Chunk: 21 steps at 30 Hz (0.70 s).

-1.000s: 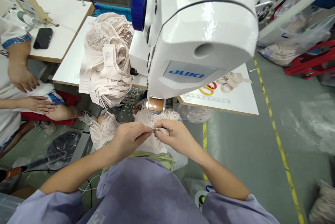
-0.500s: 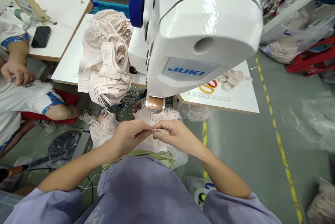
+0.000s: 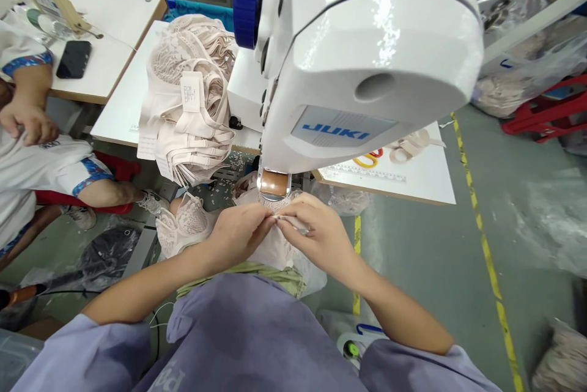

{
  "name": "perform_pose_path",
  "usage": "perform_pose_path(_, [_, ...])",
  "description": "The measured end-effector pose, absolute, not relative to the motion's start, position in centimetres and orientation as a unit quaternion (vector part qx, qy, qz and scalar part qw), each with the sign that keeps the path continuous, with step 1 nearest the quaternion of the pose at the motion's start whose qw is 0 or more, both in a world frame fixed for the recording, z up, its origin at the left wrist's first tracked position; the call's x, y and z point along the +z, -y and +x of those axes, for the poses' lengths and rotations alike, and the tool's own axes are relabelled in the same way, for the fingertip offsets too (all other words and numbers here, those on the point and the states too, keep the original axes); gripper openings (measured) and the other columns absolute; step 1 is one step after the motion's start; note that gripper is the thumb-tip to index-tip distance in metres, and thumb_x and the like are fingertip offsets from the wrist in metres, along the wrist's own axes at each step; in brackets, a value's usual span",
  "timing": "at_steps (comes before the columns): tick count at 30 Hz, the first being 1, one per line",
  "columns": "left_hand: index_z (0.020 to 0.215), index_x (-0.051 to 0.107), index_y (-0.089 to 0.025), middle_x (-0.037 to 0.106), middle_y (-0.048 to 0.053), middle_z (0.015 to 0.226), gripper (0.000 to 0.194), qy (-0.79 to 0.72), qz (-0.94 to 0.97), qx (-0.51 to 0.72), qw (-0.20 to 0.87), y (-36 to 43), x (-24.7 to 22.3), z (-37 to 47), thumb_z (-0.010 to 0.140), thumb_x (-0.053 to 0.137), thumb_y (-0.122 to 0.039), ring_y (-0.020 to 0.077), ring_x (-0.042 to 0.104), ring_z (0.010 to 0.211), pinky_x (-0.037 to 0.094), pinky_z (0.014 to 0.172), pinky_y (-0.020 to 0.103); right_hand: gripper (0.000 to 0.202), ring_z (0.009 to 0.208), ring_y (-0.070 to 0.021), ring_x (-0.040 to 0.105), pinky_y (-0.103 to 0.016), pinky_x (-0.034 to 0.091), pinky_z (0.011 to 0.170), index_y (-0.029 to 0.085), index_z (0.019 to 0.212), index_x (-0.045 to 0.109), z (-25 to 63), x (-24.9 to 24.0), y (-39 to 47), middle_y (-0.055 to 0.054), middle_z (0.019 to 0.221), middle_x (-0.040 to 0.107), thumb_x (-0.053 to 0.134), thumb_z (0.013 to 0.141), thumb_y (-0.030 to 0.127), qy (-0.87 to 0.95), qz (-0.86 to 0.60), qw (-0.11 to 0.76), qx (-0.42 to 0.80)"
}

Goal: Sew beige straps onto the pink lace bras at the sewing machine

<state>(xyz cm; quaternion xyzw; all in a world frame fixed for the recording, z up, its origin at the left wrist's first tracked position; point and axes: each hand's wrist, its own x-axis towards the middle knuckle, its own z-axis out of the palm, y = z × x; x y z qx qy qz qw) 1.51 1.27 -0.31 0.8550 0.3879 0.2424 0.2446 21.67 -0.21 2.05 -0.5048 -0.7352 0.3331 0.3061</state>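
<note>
Glossy sewing machine (image 3: 385, 62), lacy cloth garment (image 3: 276, 251), matt cloth shirt (image 3: 247, 331)

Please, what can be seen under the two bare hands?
Below the left hand and right hand shows pale beige lacy fabric, with crumpled green cloth nearer the purple shirt. What lies directly beneath the hands is covered.

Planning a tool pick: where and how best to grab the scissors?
Probably by the yellow handle loop, coming from the near edge of the white table. That loop is the clearer one, nearer that edge; the machine head covers the blades and part of the red loop in this view.
</note>
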Motion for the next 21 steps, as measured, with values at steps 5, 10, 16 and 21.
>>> perform_pose_path(5, [0.108,0.066,-0.02,0.066,-0.002,0.067,0.028,-0.429,0.853,0.266,0.129,-3.7,-0.8,1.0,0.104,0.044,-0.035,0.013,0.061,0.062,0.038,0.057,0.024,0.016,0.066,-0.0126,0.049,-0.026,0.031,0.062,0.02,0.073,0.065,21.7,3.9,-4.3,0.002,0.067,0.055,0.059,0.088,0.02,0.753,-0.53,0.214,0.326])
perform_pose_path(10, [0.126,0.061,-0.021,0.069,-0.001,0.076,0.036,-0.26,0.941,0.212,-0.037,-6.0,-1.5,-1.2,0.099,0.039,-0.012,0.0137,0.059,0.063,0.038,0.058,0.027,0.03,0.053,-0.0101,0.027,-0.029,0.02,0.056,0.019,0.057,0.042,21.2,5.2,-6.2,0.006,0.053,0.028,0.052,0.085,0.015,0.757,-0.541,0.155,0.331])
perform_pose_path(16, [0.128,0.058,-0.019,0.059,-0.002,0.066,0.039,-0.254,0.949,0.176,-0.067,-6.4,-0.9,-1.0,0.095,0.041,-0.01,0.0142,0.052,0.056,0.032,0.052,0.027,0.024,0.055,-0.0116,0.034,-0.028,0.026,0.057,0.021,0.066,0.059,21.5,4.6,-5.6,0.005,0.056,0.037,0.054,0.09,0.02,0.761,-0.548,0.159,0.308])
perform_pose_path(21, [0.122,0.058,-0.015,0.053,-0.003,0.059,0.032,-0.332,0.934,0.131,-0.026,-5.3,0.2,0.2,0.096,0.04,-0.015,0.0145,0.047,0.049,0.019,0.045,0.029,0.021,0.088,-0.0226,0.057,-0.037,0.042,0.084,0.025,0.105,0.073,21.4,0.3,-3.3,-0.006,0.09,0.067,0.058,0.096,0.037,0.769,-0.569,0.278,0.087])
